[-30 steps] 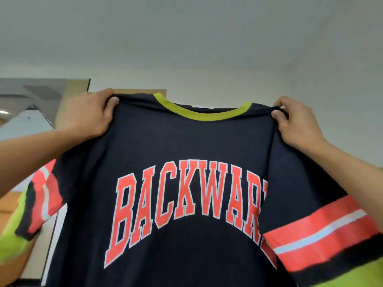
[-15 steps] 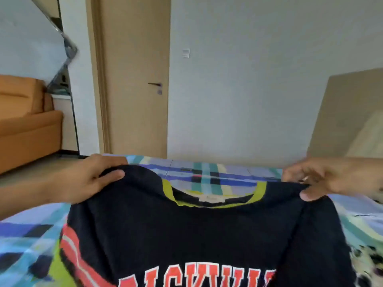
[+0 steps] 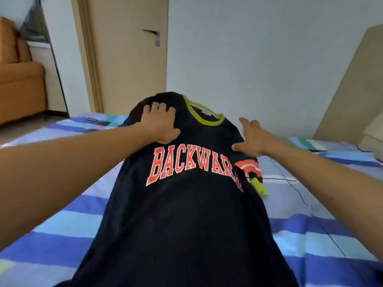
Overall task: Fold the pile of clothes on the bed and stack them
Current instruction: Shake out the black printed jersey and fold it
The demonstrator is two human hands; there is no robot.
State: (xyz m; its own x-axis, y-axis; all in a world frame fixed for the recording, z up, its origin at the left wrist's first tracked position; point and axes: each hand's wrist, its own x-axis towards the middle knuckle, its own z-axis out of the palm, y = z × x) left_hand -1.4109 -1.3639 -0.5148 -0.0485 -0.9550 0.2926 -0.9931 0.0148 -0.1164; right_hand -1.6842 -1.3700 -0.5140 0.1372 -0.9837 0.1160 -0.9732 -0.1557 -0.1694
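A black T-shirt (image 3: 186,214) with red "BACKWARD" lettering and a yellow-green collar lies face up along the middle of the bed (image 3: 62,224), collar toward the far edge. My left hand (image 3: 160,123) presses flat on its left shoulder, fingers spread. My right hand (image 3: 251,136) rests on the right shoulder with straight fingers. The right sleeve (image 3: 251,172), red-striped with a yellow-green cuff, is bunched beside the shirt's body. The left sleeve is hidden under my arm or the shirt.
The bedsheet is striped blue, white and turquoise. A thin dark cable (image 3: 290,181) trails over it on the right. Beyond the bed stand a closed wooden door (image 3: 128,54), a white wall, an orange sofa (image 3: 18,79) at left and a leaning wooden board (image 3: 352,90) at right.
A second ago I held the shirt up by both shoulders. It has come down onto the bed, and both hands have let go of the fabric and now lie flat on it.
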